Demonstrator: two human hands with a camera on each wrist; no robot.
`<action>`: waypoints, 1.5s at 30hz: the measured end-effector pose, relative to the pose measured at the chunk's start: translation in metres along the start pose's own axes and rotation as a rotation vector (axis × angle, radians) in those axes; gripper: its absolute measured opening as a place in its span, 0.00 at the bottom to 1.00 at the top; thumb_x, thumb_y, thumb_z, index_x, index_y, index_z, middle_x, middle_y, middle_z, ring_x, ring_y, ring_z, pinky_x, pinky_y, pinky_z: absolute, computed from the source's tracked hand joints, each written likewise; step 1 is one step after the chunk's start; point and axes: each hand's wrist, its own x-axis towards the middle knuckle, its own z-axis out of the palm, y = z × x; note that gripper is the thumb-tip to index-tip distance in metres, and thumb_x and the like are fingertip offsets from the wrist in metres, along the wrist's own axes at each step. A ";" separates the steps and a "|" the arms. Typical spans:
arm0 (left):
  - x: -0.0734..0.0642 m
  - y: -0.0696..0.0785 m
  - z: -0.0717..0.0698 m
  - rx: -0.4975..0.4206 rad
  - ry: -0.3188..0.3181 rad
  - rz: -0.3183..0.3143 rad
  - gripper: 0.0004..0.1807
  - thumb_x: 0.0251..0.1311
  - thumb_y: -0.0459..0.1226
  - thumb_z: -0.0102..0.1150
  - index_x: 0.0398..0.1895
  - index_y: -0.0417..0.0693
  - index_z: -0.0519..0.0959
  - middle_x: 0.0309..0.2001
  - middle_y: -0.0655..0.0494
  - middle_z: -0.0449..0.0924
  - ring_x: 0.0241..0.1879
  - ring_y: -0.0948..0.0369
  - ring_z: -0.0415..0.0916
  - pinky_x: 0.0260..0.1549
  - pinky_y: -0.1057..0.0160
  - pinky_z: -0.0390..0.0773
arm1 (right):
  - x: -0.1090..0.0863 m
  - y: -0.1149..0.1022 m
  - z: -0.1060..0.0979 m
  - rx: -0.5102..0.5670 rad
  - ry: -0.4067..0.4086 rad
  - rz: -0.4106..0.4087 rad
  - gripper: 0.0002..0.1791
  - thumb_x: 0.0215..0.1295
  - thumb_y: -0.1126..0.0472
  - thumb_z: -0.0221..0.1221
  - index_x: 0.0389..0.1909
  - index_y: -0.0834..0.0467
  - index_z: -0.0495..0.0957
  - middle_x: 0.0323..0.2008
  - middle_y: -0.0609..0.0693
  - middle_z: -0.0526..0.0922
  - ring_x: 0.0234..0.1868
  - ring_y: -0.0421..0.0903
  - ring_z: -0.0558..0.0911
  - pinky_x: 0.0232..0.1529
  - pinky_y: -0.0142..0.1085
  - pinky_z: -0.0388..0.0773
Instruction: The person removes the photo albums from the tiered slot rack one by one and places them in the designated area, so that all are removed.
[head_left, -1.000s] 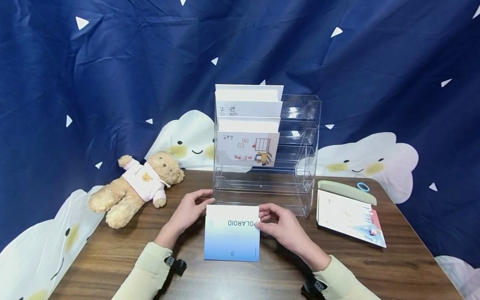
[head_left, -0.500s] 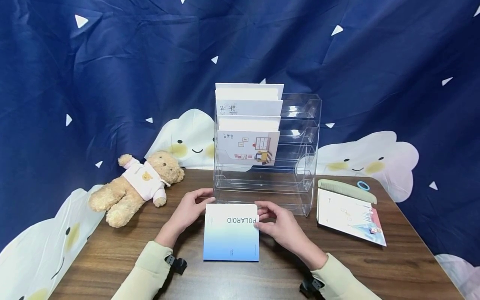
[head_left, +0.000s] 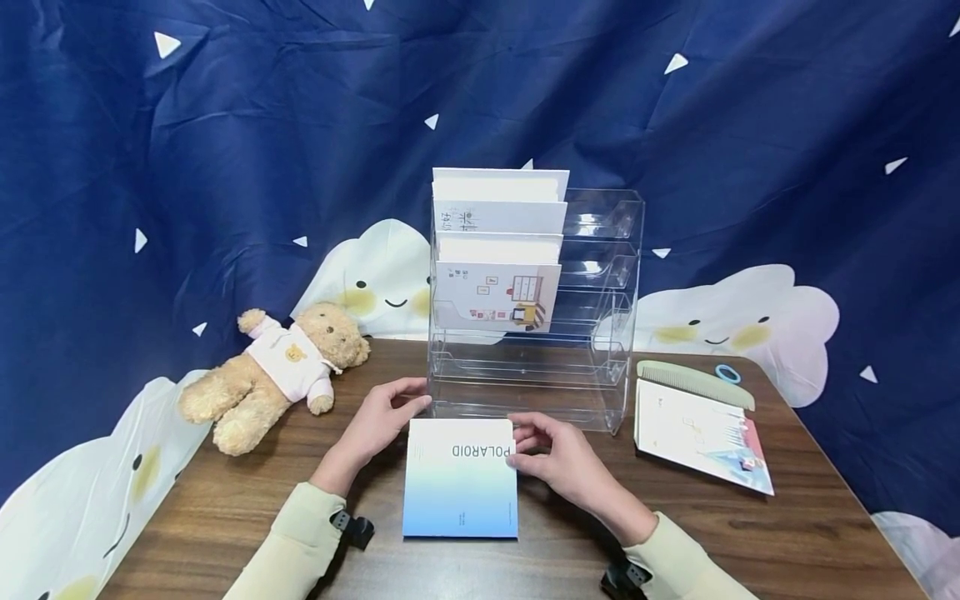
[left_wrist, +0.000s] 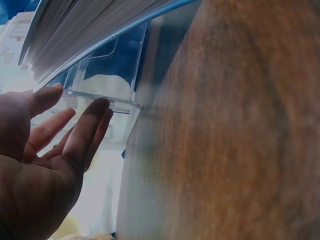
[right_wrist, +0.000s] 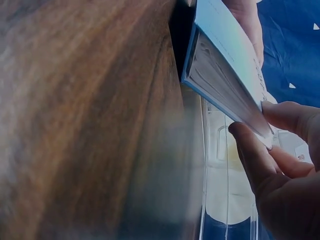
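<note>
A thick photo album (head_left: 461, 483) lettered POLAROID, its white cover fading to blue, slants in front of the clear acrylic rack (head_left: 525, 371). My right hand (head_left: 566, 458) pinches its far right corner, thumb on the cover and fingers beneath; the right wrist view shows the page edges (right_wrist: 220, 75) between the covers. My left hand (head_left: 384, 418) touches the rack's lower left corner, fingers extended. In the left wrist view, the left thumb (left_wrist: 47, 99) is close to the album's pages (left_wrist: 85, 35), and no object shows between thumb and fingers.
Two white albums stand in the rack's upper tiers, the lower one (head_left: 495, 296) with a room drawing. A teddy bear (head_left: 281, 367) lies at left. On the right are a green comb (head_left: 693, 382), a blue ring (head_left: 727, 374) and an illustrated album (head_left: 697, 433).
The POLAROID album has shifted slightly toward me and to the left, its near edge lower in view, with my right hand following. My left hand keeps its place at the rack.
</note>
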 end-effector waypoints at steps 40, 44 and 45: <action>0.000 0.002 0.002 -0.313 -0.082 -0.054 0.25 0.81 0.33 0.64 0.75 0.31 0.77 0.68 0.29 0.82 0.62 0.42 0.88 0.58 0.56 0.96 | 0.007 0.008 0.010 0.233 -0.090 0.221 0.34 0.65 0.72 0.72 0.70 0.80 0.75 0.48 0.64 0.91 0.43 0.40 0.88 0.44 0.27 0.92; 0.000 0.003 0.002 -0.320 -0.083 -0.060 0.25 0.81 0.32 0.64 0.75 0.31 0.77 0.68 0.30 0.82 0.62 0.42 0.88 0.58 0.58 0.96 | 0.008 0.009 0.012 0.248 -0.076 0.260 0.33 0.65 0.73 0.72 0.70 0.80 0.75 0.49 0.63 0.91 0.44 0.40 0.88 0.45 0.29 0.93; -0.001 0.004 0.001 -0.321 -0.082 -0.062 0.25 0.81 0.32 0.64 0.75 0.31 0.77 0.68 0.30 0.82 0.62 0.42 0.88 0.58 0.59 0.96 | 0.008 0.009 0.012 0.251 -0.073 0.268 0.33 0.65 0.73 0.73 0.70 0.80 0.76 0.49 0.62 0.91 0.43 0.40 0.88 0.45 0.29 0.93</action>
